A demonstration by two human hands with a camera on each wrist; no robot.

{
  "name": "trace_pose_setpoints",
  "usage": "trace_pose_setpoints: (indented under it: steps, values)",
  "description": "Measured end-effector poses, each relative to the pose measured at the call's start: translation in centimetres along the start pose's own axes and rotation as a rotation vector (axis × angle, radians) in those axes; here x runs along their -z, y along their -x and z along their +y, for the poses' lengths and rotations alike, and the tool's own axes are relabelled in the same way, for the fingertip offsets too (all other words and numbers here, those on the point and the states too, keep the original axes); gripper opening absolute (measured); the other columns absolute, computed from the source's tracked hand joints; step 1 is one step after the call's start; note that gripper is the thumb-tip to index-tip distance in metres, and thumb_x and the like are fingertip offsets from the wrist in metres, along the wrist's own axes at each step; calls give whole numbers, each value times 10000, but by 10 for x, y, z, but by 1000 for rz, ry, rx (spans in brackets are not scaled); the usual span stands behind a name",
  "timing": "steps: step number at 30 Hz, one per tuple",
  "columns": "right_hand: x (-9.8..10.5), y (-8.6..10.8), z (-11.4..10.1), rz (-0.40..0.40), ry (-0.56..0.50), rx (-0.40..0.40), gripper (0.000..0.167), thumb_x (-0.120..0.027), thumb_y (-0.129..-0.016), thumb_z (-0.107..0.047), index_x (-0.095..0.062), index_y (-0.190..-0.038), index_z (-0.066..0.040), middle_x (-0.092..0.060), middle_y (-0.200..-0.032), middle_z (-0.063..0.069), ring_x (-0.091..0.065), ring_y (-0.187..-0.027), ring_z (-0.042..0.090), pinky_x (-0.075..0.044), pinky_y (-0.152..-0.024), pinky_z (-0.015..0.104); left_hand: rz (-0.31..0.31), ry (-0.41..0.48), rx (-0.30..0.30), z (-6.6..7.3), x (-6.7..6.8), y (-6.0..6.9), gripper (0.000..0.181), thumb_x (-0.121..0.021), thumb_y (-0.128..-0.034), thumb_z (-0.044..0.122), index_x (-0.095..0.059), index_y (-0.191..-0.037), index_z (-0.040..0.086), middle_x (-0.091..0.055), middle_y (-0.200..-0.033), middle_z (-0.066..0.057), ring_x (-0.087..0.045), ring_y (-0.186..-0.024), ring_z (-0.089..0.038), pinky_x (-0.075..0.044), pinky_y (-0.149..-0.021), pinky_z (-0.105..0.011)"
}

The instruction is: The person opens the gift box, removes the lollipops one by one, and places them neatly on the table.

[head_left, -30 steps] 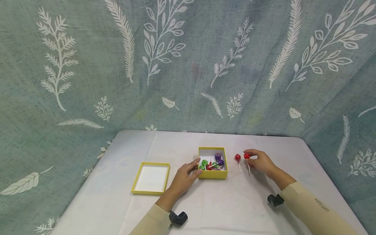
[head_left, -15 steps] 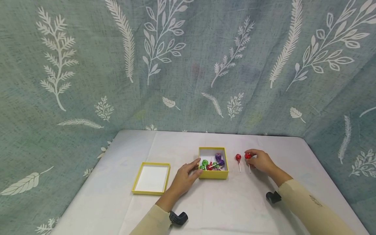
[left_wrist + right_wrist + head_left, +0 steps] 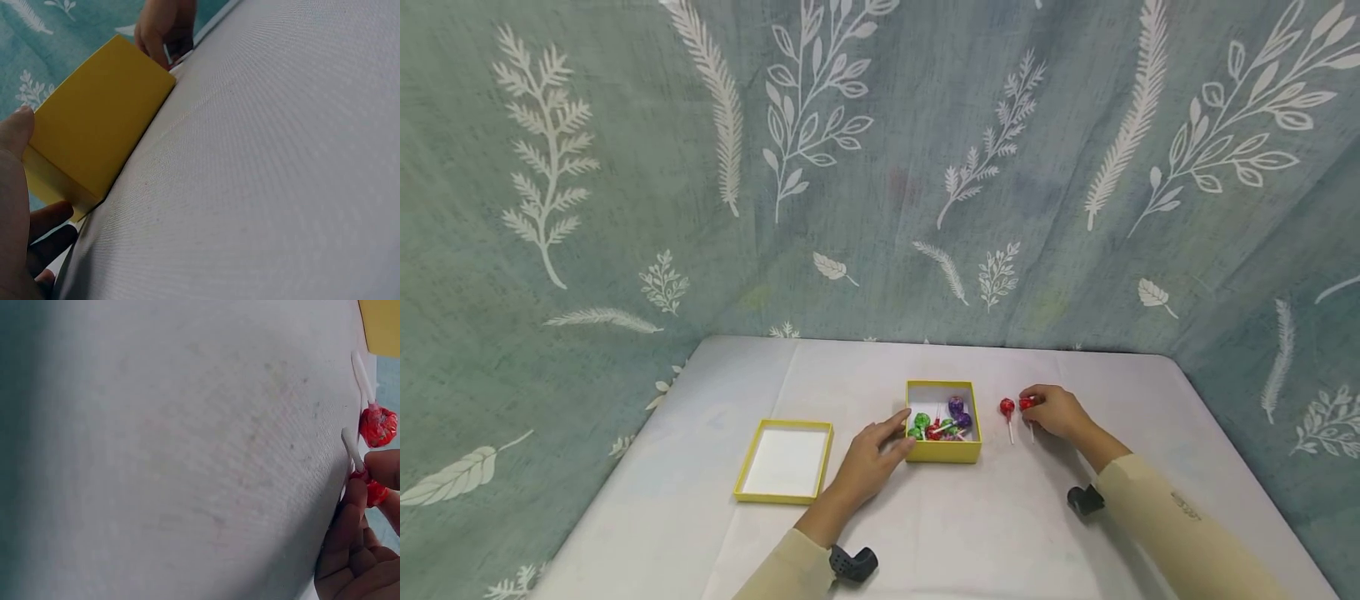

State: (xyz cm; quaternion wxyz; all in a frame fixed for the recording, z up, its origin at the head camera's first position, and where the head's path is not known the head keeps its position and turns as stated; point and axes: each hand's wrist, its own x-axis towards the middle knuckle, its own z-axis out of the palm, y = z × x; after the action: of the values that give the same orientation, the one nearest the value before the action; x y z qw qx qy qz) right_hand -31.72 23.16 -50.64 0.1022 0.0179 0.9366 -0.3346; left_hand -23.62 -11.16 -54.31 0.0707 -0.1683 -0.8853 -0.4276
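In the head view, my right hand (image 3: 1058, 412) pinches a red-wrapped lollipop (image 3: 375, 492) between thumb and fingers, down at the table surface. Its white stick points toward me. Just left of it lies a second red lollipop (image 3: 1007, 407), roughly parallel and a small gap apart. My left hand (image 3: 867, 460) rests against the left side of an open yellow box (image 3: 943, 452), its thumb near the front corner and its fingers along the left wall. Purple, green and red lollipops (image 3: 956, 406) lie jumbled inside. The left wrist view shows the box's yellow outer wall (image 3: 103, 112).
A yellow-rimmed box lid (image 3: 786, 462) lies inner side up to the left of the box. Everything sits on a white-covered table (image 3: 985, 533). A patterned teal curtain (image 3: 880, 183) hangs right behind its far edge.
My right hand has shifted slightly left with the pinched lollipop, closer to the red one beside it. The left hand and the box stay where they were.
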Motion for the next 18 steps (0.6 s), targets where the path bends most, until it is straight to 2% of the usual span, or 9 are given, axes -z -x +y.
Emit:
trace_pose_setpoints:
  steps: [11,18]
  values:
    - [-2,0,2,11,-81,-29,372,-672,-892,-124,-610,-1252,-48,-610,-1098,142,-575,-868,237,-516,-709,333,15,2,-16,-2,-1,-1,606,-508,-937,597,-486,-1448,270,-642,-1241,43,-520,-1240,-193,-217,-1157,-426]
    - [-5,0,4,11,-66,-47,385,-682,-889,-139,-613,-1260,-61,-600,-1166,161,-553,-969,285,-504,-825,424,23,6,-17,0,-2,2,598,-534,-938,569,-492,-1445,254,-652,-1224,37,-530,-1231,-222,-227,-1151,-458]
